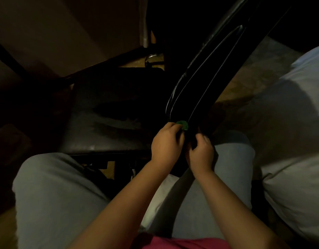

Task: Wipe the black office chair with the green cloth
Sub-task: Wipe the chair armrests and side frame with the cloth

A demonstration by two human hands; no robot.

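**Green cloth at the near end of the chair's curved panel**

From my remote station I see the black office chair [110,114] just beyond the person's knees, its seat dull and marked with pale streaks. A long curved black panel [205,78] of the chair runs from the upper right of the view down to both hands.

The left hand [165,142] pinches the green cloth [183,125], bunched small, against the near end of that panel. Only a tuft of cloth shows past the fingers [170,125]. The right hand [201,155] is curled round the panel's near end, just beside the left, and I judge that it is steadying the piece. Grey trousers [56,186] fill the lower view, and white bedding [289,141] lies at the right edge.

I judge the step in hand to be wiping the panel, with the cloth at its near end. Pale marks along the panel's left edge, farther up, suggest that most of its length is not yet wiped. The next move calls for sliding the cloth up the panel, away from the body, while the right hand holds firm. Bunched this small, the cloth would cover only a narrow strip, so several passes or a looser fold seem needed. The light is too poor for me to tell what dust remains.
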